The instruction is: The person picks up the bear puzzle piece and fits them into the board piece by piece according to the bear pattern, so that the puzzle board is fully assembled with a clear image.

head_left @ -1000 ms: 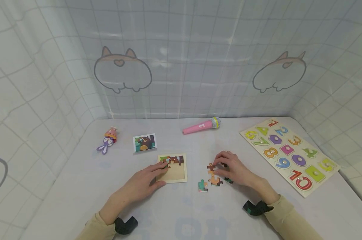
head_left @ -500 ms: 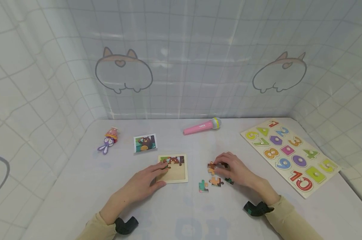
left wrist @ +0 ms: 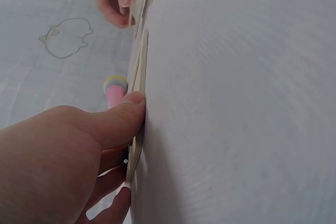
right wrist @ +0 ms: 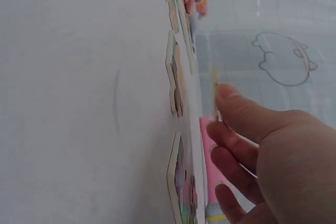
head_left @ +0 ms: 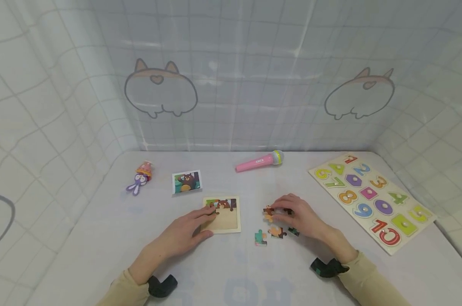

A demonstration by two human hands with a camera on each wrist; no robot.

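In the head view a wooden puzzle tray (head_left: 225, 223) lies in front of me, with pieces showing a bear's head along its top. My left hand (head_left: 182, 233) rests on the tray's left side, its fingers reaching over the upper left and the thumb at the near edge. My right hand (head_left: 301, 214) pinches a brown and orange puzzle piece (head_left: 268, 213) between thumb and index finger. The right wrist view shows that piece (right wrist: 214, 90) edge-on, raised off the table. Below it lie a teal piece (head_left: 260, 238), an orange piece (head_left: 277, 232) and a dark green piece (head_left: 293, 231), partly hidden.
A bear picture card (head_left: 187, 182) lies beyond the tray. Farther back are a pink toy microphone (head_left: 255, 162) and a purple rabbit toy (head_left: 139, 180). A number board (head_left: 372, 204) takes up the right side. Curtains enclose the table's back and sides.
The pinched puzzle piece has shifted slightly left, away from the orange piece near it. My left hand keeps its place on the tray. The whole view has drifted a little.
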